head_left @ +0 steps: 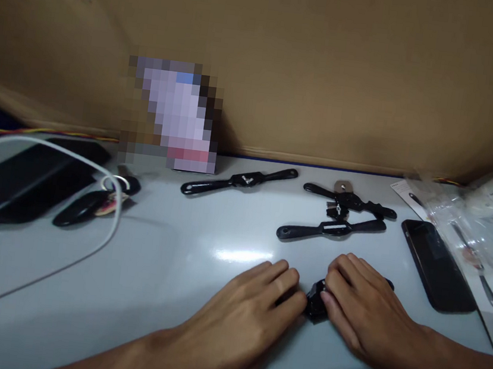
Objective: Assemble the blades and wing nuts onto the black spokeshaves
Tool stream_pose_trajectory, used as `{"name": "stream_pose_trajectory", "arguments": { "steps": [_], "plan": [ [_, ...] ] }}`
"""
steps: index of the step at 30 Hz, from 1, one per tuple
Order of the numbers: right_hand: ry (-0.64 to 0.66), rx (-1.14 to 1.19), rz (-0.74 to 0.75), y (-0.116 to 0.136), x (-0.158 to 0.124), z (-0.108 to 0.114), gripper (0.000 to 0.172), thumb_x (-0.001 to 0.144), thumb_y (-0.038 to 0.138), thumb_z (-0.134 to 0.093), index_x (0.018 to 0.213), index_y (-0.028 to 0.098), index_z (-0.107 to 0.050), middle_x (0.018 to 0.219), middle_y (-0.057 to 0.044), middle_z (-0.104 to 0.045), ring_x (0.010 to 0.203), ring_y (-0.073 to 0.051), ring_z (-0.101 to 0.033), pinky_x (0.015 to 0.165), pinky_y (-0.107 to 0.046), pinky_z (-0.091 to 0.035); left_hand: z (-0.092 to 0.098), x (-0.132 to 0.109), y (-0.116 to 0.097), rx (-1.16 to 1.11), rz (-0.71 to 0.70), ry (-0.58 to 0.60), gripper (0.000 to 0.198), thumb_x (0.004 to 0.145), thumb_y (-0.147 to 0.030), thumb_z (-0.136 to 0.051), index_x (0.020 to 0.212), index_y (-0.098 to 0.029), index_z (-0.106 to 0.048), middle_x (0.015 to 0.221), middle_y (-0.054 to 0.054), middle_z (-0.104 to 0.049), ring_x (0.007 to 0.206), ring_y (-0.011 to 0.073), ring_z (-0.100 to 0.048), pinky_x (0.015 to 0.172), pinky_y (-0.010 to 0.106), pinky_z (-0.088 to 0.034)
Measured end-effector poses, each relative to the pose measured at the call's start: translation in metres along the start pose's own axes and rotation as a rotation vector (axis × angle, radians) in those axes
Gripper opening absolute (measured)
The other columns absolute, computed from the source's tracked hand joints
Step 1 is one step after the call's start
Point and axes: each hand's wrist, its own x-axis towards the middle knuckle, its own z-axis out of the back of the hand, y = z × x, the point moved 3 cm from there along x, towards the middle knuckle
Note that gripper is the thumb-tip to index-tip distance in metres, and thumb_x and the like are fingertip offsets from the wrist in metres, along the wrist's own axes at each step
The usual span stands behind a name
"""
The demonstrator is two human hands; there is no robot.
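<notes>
One tabletop [164, 270] carries one black case [27, 175], one phone [437, 265] and three spare tools [238, 180] lying behind. A fourth tool [315, 301] lies nearest, mostly hidden: the right hand [361, 309] is curled over it, while the left hand [249, 310] lies flat, fingertips touching it.

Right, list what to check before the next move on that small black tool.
1. The left hand touches the black tool: ok.
2. The right hand lies over the black tool: ok.
3. Firm hold by the fingers: cannot tell, they cover it.
4. The nearest spare tool lies apart from both hands: ok.
5. The phone is apart from the right hand: ok.
6. The white cable is away from the left hand: ok.
</notes>
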Motion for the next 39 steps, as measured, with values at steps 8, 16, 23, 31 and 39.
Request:
{"name": "stream_pose_trajectory", "arguments": {
  "steps": [8,16,23,31,39],
  "plan": [
    [-0.212,0.385,-0.213,-0.033,0.005,0.005,0.022,0.096,0.002,-0.045,0.105,0.020,-0.055,0.105,-0.008,-0.061,0.099,-0.022,-0.058,0.085,-0.040,-0.049,-0.004,-0.002,0.019,-0.041,0.143,-0.024,0.019,0.102,-0.010,-0.041,0.104,-0.018,-0.058,0.100,0.008,-0.057,0.088,0.0257,-0.049,0.075,0.040,-0.043],
    [-0.216,0.356,-0.085,-0.027,0.002,0.006,0.026,0.084,-0.004,-0.044,0.080,0.021,-0.050,0.098,-0.007,-0.060,0.096,-0.022,-0.059,0.079,-0.039,-0.051,-0.003,0.000,0.017,0.013,0.104,0.004,0.017,0.100,-0.007,-0.043,0.104,-0.017,-0.056,0.101,0.009,-0.058,0.090,0.0268,-0.050,0.077,0.041,-0.045],
    [-0.121,0.310,-0.036,-0.028,0.000,-0.001,0.088,0.081,-0.009,-0.034,0.161,0.025,-0.025,0.157,-0.014,-0.044,0.146,-0.025,-0.041,0.114,-0.056,-0.044,-0.003,0.001,0.017,0.001,0.099,-0.010,0.017,0.102,-0.009,-0.042,0.106,-0.016,-0.057,0.101,0.009,-0.059,0.090,0.0266,-0.051,0.078,0.042,-0.047],
    [-0.120,0.311,-0.069,-0.026,0.001,0.000,0.080,0.080,-0.007,-0.039,0.155,0.021,-0.035,0.145,-0.012,-0.057,0.131,-0.027,-0.054,0.108,-0.055,-0.049,-0.001,0.001,0.017,-0.004,0.099,-0.007,0.017,0.102,-0.009,-0.042,0.107,-0.017,-0.056,0.100,0.009,-0.059,0.090,0.0266,-0.051,0.078,0.042,-0.047],
    [-0.162,0.366,-0.081,-0.025,0.000,0.005,0.034,0.083,-0.005,-0.040,0.091,0.020,-0.062,0.113,-0.010,-0.066,0.110,-0.024,-0.063,0.089,-0.043,-0.057,-0.003,0.001,0.017,0.000,0.102,-0.023,0.016,0.102,-0.010,-0.043,0.104,-0.016,-0.057,0.100,0.009,-0.060,0.089,0.0267,-0.051,0.076,0.041,-0.047]
  ]
}}
